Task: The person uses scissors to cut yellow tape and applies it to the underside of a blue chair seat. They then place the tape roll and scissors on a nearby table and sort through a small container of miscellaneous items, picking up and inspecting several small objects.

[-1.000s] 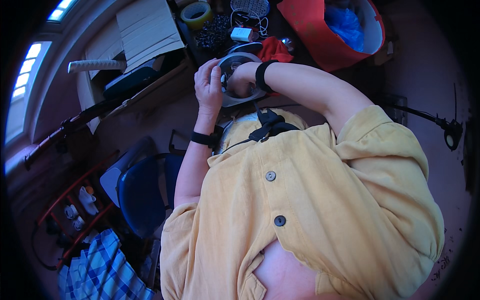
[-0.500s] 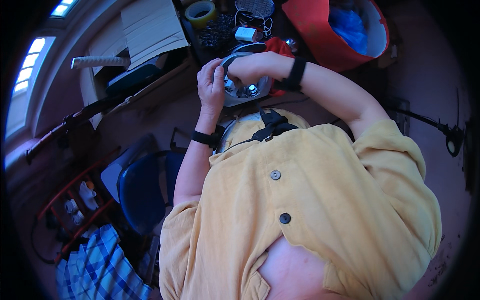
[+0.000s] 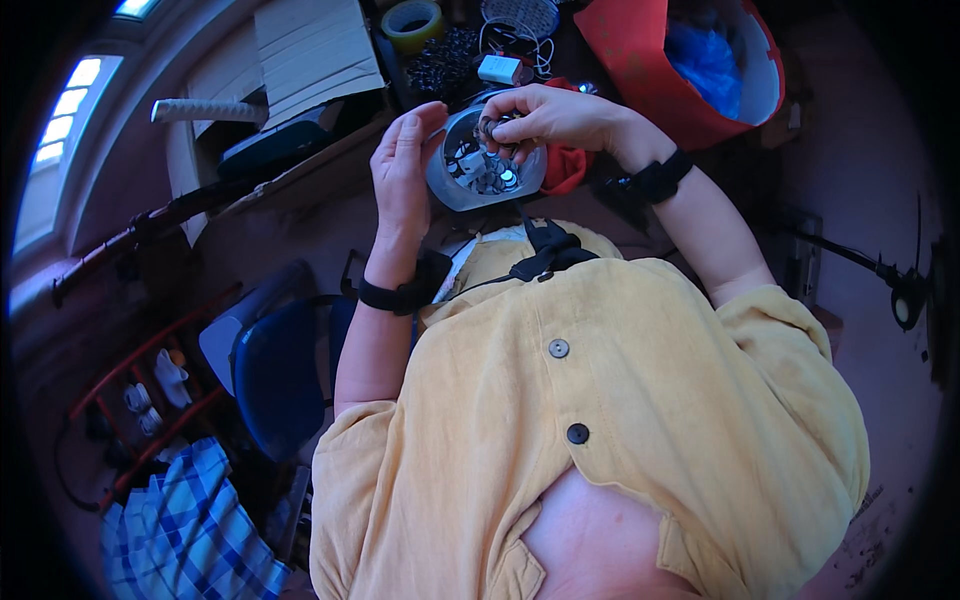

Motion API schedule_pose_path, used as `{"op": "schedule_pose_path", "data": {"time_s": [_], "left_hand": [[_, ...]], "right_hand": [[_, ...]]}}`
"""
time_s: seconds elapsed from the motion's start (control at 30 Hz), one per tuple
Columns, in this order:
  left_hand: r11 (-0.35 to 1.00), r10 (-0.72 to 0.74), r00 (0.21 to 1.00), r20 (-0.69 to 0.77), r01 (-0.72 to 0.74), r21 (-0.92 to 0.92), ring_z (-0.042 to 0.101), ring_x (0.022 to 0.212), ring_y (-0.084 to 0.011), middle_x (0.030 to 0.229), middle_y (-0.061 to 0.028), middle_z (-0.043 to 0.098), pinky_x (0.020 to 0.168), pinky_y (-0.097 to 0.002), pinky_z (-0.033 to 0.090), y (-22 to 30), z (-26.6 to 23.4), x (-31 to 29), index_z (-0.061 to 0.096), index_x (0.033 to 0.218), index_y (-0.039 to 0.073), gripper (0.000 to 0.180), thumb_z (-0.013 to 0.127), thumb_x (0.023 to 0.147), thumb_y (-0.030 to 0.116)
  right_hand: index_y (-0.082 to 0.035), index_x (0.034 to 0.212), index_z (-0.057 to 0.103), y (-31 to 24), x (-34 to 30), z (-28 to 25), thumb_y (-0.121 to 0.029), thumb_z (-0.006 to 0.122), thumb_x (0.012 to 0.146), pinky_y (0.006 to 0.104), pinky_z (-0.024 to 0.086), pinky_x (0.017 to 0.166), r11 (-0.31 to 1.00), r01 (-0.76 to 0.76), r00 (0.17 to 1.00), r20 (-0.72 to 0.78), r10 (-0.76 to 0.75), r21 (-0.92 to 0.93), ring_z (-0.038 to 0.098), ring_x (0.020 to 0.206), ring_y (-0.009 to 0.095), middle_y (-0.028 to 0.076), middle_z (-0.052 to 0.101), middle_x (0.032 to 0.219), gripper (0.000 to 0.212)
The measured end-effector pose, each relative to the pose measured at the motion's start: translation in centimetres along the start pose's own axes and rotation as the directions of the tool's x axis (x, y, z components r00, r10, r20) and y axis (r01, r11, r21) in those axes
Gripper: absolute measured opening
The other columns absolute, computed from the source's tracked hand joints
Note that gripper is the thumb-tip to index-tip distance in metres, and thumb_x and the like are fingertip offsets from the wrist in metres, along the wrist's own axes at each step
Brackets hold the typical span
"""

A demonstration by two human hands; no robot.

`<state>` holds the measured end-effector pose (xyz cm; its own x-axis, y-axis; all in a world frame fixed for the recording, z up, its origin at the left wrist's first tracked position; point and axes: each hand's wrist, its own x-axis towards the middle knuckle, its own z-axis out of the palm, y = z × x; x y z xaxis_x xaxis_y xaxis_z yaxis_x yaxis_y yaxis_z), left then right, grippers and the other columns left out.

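A translucent plastic tub point(image 3: 455, 193) sits at the table's near edge, with several small shiny round metal pieces point(image 3: 500, 176) and a small pale block point(image 3: 470, 163) inside. Over its far right part, my right hand point(image 3: 560, 118) pinches a few small round, dark metal pieces point(image 3: 491, 131) between thumb and fingers; whether they are coins or washers I cannot make out. My left hand point(image 3: 402, 170) stands at the tub's left side, fingers stretched out and nothing in it. Its fingertips are close to the rim, and I cannot tell if they touch it.
Behind the tub lie a white adapter point(image 3: 500, 69) with a cable, a roll of tape point(image 3: 412, 26) and a dark wiry bundle point(image 3: 445, 62). Red cloth point(image 3: 566, 170) touches the tub's right side. A red bag point(image 3: 640, 70) stands far right, an open cardboard box point(image 3: 320, 50) far left.
My right hand has risen out of the tub with metal pieces in its fingers. The left hand has let go of the rim and shifted slightly left.
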<state>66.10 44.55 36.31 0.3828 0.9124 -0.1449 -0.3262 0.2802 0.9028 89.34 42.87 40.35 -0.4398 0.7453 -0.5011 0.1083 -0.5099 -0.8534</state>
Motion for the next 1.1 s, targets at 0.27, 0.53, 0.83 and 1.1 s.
{"op": "schedule_pose_path", "data": {"time_s": [0.27, 0.53, 0.83, 1.1], "left_hand": [[0.597, -0.479, 0.81, 0.339, 0.584, -0.55, 0.055, 0.125, -0.0278, 0.127, -0.0148, 0.06, 0.111, -0.0417, 0.041, 0.6, 3.0, -0.1, 0.055, 0.129, 0.0, 0.053, 0.037, 0.108, 0.046], [0.342, -0.428, 0.755, 0.496, 0.643, -0.685, 0.057, 0.119, -0.0283, 0.127, -0.0159, 0.056, 0.105, -0.0478, 0.047, -1.9, 2.7, 1.4, 0.052, 0.126, 0.002, 0.039, 0.035, 0.109, 0.032], [0.358, -0.484, 0.763, 0.428, 0.619, -0.699, 0.054, 0.127, -0.032, 0.132, -0.0189, 0.057, 0.112, -0.0525, 0.042, -1.4, 2.6, 1.0, 0.053, 0.129, 0.002, 0.034, 0.039, 0.107, 0.025], [0.265, -0.211, 0.73, 0.65, 0.683, -0.681, 0.055, 0.127, -0.0302, 0.141, -0.0167, 0.055, 0.108, -0.0464, 0.045, -2.4, 1.6, 0.9, 0.039, 0.151, 0.003, 0.053, 0.029, 0.109, 0.033]], "right_hand": [[-0.005, 0.109, 0.064, -0.8, -0.1, 2.2, -0.014, 0.06, 0.1, 0.0251, 0.058, 0.08, 0.976, 0.184, 0.98, -0.049, -0.191, -0.12, 0.068, 0.088, 0.012, 0.006, 0.069, 0.097, 0.013], [-0.002, 0.114, 0.064, -0.3, -0.8, 4.6, 0.003, 0.059, 0.09, 0.0354, 0.053, 0.092, 0.631, 0.377, 0.828, -0.059, -0.558, -0.678, 0.067, 0.101, 0.03, 0.015, 0.068, 0.103, 0.025], [-0.005, 0.109, 0.068, -1.0, -2.9, 2.8, -0.007, 0.066, 0.093, 0.0321, 0.057, 0.078, 0.619, 0.303, 0.764, -0.204, -0.612, -0.725, 0.07, 0.089, 0.026, 0.012, 0.068, 0.102, 0.017], [-0.009, 0.104, 0.068, 2.2, -3.3, 4.5, -0.015, 0.076, 0.083, 0.0372, 0.055, 0.085, 0.364, 0.22, 0.664, -0.134, -0.736, -0.905, 0.065, 0.099, 0.026, 0.007, 0.066, 0.102, 0.023]]}}
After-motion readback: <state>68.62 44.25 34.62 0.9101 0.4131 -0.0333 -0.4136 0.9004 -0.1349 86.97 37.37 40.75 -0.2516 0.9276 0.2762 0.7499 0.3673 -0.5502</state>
